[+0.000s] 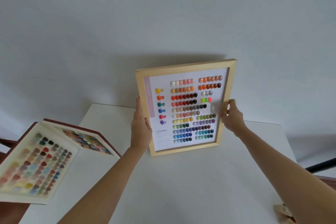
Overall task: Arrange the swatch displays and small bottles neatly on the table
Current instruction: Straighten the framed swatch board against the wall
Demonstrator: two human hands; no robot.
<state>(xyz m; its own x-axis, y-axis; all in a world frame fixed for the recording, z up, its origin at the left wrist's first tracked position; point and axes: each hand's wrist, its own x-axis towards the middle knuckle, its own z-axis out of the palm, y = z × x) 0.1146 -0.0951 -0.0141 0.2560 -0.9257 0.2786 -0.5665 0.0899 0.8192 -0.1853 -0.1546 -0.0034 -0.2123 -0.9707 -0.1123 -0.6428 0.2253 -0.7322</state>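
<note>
A wooden-framed swatch display (185, 68) with rows of coloured nail tips stands upright on the white table (181, 187), its lower edge resting on the tabletop near the wall. My left hand (141, 127) grips the frame's left side. My right hand (231, 116) grips the right side, fingers curled round the wood. An open swatch book (41, 162) with a dark red cover lies at the table's left edge, both pages filled with colour samples. No small bottles are in view.
A plain white wall rises right behind the table. A small beige and red object (285, 213) shows at the lower right corner of the table. A dark bar (321, 166) sticks out beyond the table's right edge.
</note>
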